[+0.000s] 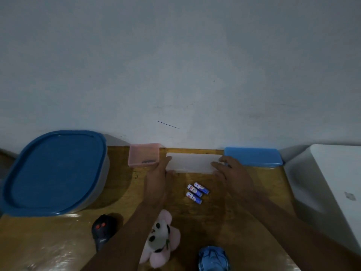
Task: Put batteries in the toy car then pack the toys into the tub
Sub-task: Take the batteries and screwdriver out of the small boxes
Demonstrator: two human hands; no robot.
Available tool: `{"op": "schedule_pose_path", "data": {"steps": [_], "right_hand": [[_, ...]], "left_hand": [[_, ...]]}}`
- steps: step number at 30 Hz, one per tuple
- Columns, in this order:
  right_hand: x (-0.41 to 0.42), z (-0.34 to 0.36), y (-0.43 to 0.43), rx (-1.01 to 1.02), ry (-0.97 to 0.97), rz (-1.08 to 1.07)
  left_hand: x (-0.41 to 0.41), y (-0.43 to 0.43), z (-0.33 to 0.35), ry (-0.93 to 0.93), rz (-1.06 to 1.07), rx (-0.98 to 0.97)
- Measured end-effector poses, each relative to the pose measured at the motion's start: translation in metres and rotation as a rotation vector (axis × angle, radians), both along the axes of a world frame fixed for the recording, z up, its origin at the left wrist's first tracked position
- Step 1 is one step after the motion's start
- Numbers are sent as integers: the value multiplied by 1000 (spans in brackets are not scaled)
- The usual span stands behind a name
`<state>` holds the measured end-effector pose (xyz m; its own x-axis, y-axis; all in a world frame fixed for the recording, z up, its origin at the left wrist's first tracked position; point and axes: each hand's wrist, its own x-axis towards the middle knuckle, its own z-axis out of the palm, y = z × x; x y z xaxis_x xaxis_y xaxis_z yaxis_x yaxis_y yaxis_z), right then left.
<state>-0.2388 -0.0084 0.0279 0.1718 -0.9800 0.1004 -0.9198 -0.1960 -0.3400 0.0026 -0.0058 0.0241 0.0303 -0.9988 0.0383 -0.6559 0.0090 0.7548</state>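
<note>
Both hands, left [158, 178] and right [232, 173], loosely grip the ends of a clear case [192, 163]. Batteries [197, 192] lie loose on the worktop, car [214, 258] untouched near me. Next I'd grab batteries, flip car.

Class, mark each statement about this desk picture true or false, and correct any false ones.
1. Both hands, left hand and right hand, rest on the clear box. True.
2. The batteries are already inside the toy car. False: three lie loose on the table.
3. The big tub has its blue lid on. True.
4. The plush toy is packed in the tub. False: it lies on the table.
5. The pink tray is right of the clear box. False: it is left.
</note>
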Motion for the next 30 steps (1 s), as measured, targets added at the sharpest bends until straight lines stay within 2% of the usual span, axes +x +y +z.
{"op": "schedule_pose_path", "data": {"steps": [5,14,22,23,26,28,30], "right_hand": [[5,4,-7,-139,94,32],[8,0,-10,-108,57,72],[12,9,-15,-52,152,100],[12,9,-16,-33,144,92],[18,12,-15,-35,114,44],[31,17,-12,-18,37,35],[51,20,-10,7,-50,90]], "left_hand": [[0,-5,-3,-47,-9,-47],[-8,-16,-12,-175,-13,-80],[-9,-15,-8,-94,11,79],[-8,-11,-4,-13,32,70],[3,9,6,-6,97,-43],[19,22,7,-88,141,-165],[39,27,5,-70,218,-171]]}}
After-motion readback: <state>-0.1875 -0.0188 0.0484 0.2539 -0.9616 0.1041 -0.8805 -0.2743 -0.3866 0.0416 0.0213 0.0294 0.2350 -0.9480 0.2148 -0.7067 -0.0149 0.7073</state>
